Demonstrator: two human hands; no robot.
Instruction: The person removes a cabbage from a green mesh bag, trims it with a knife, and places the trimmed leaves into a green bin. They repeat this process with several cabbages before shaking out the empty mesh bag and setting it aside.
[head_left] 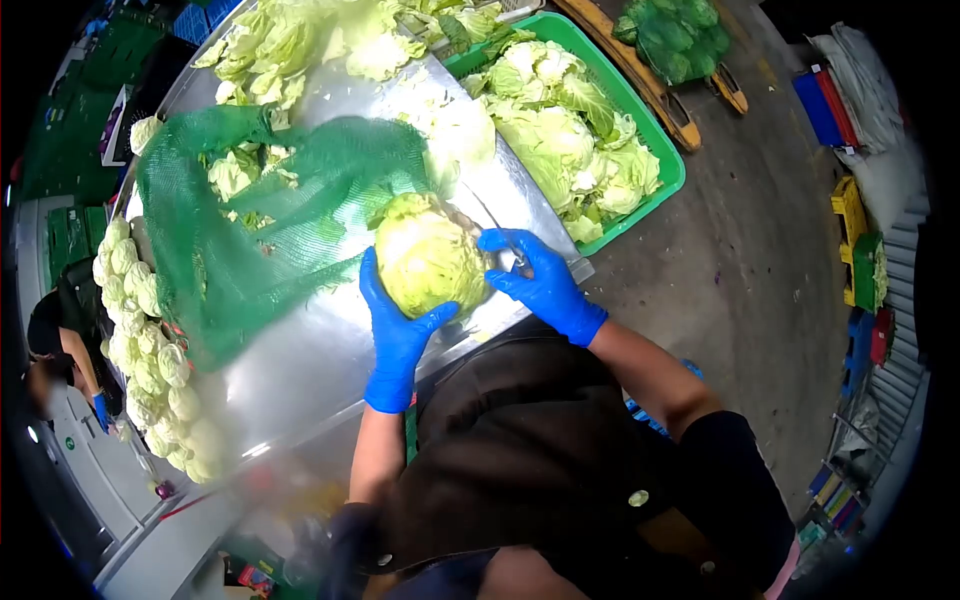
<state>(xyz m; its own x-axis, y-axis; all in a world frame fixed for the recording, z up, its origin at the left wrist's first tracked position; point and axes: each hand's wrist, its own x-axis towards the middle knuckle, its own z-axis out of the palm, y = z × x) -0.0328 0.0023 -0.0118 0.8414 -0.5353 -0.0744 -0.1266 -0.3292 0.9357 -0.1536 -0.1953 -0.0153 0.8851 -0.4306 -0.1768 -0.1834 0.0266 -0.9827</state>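
A pale green cabbage rests at the near edge of the steel table. My left hand, in a blue glove, cups its near left side, thumb across the front and fingers along the left. On the cabbage's right side is my right hand, also gloved, its fingers curled around what looks like a small knife; most of it is hidden by the fingers. Left of the cabbage, a green mesh bag lies spread over the table. Loose leaves lie just beyond the cabbage.
A green crate full of cabbage leaves stands right of the table. Trimmed cabbages line the left edge. More leaves are heaped at the far end. A filled net bag sits near a wooden pallet. Another person is at far left.
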